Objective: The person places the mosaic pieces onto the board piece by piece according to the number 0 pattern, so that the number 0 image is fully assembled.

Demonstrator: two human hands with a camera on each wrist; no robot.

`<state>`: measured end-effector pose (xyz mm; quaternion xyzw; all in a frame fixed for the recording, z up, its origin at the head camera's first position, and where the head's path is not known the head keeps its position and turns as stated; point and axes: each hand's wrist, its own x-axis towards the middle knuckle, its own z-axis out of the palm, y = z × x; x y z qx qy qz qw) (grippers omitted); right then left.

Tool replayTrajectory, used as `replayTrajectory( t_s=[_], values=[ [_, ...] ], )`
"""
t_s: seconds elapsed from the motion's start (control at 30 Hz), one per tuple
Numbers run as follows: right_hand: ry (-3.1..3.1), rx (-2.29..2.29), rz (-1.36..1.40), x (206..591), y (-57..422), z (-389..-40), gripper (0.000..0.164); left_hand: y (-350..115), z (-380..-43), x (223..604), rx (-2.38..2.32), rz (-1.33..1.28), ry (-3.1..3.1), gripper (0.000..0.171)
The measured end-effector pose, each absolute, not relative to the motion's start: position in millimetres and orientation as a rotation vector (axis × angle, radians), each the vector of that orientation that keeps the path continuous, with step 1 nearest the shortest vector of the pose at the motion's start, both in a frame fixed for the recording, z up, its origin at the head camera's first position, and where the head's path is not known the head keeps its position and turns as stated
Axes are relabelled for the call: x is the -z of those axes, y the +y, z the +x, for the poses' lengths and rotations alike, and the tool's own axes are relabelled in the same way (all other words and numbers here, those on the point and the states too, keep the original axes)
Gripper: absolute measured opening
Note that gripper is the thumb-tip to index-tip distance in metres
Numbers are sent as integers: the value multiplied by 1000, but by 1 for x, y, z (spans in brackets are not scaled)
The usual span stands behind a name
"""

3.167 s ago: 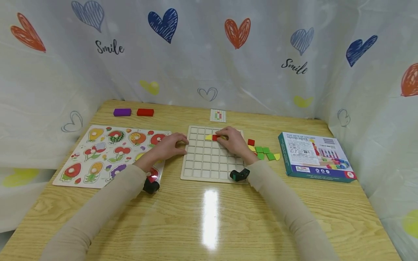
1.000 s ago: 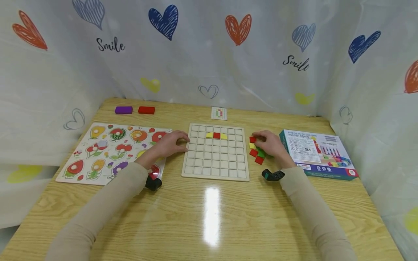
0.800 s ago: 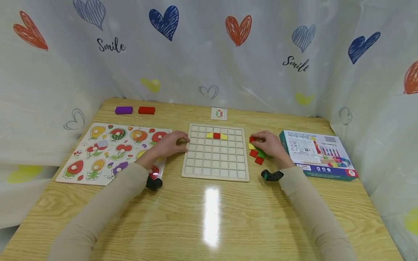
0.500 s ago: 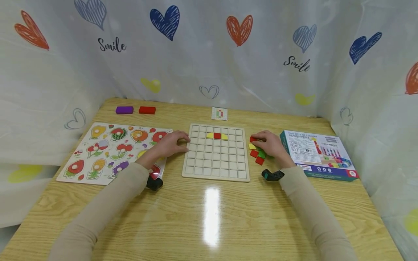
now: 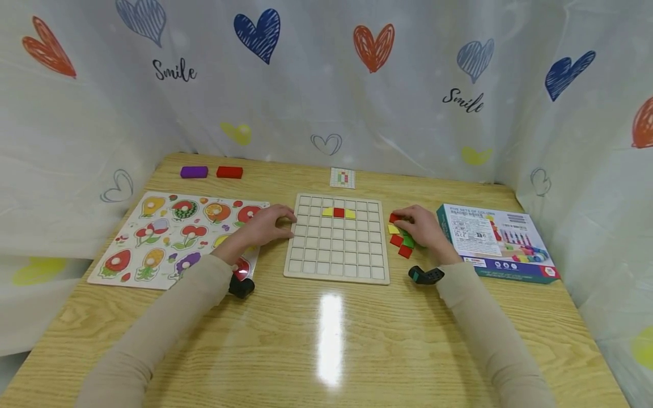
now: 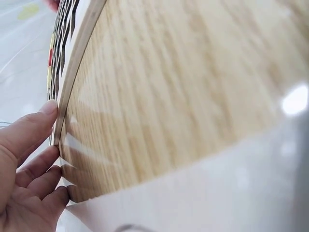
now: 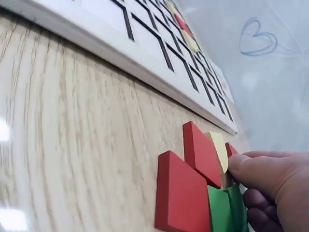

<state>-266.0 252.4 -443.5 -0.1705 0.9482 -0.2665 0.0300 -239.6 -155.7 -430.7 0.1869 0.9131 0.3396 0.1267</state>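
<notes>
My left hand (image 5: 266, 225) rests at the left edge of a wooden grid board (image 5: 318, 249), thumb and fingertips touching its rim. On the board's second row, a red square tile (image 5: 339, 212) lies between two yellow rounded tiles. My right hand (image 5: 420, 224) is over a small pile right of the board, its thumb and finger pinching a red tile (image 7: 231, 149) at the far end. Close to the thumb are a yellow tile (image 7: 219, 147), green tiles (image 7: 220, 209) and two more red tiles (image 7: 186, 193). The palm hides part of the pile.
A small pattern card (image 5: 342, 178) lies behind the board. On the left are a fruit puzzle board (image 5: 168, 241), a purple block (image 5: 194, 172) and a red block (image 5: 229, 172). The boxed toy set (image 5: 497, 241) lies right of the pile. A printed curtain surrounds the table.
My right hand has left the red tile on the board and moved right to the loose pile. Over the last second it has hardly moved. My left hand has stayed at the board's edge.
</notes>
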Motion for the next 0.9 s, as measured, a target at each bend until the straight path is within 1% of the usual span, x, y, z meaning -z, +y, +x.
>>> replayTrajectory(
  t_s=[0.13, 0.37, 0.57, 0.73, 0.9],
  values=[
    [2945, 809, -554, 440, 245, -264, 34, -156, -239, 431, -985, 549, 2662, 34],
    [2897, 1016, -446, 434, 219, -249, 35, -155, -239, 429, -989, 525, 2657, 34],
    [2832, 1100, -501, 431, 195, -242, 35, -155, -239, 427, -998, 530, 2654, 33],
    [2808, 1100, -575, 433, 178, -242, 33, -155, -240, 429, -995, 530, 2653, 33],
    [2815, 1083, -592, 436, 166, -242, 32, -156, -240, 430, -997, 522, 2651, 33]
  ],
)
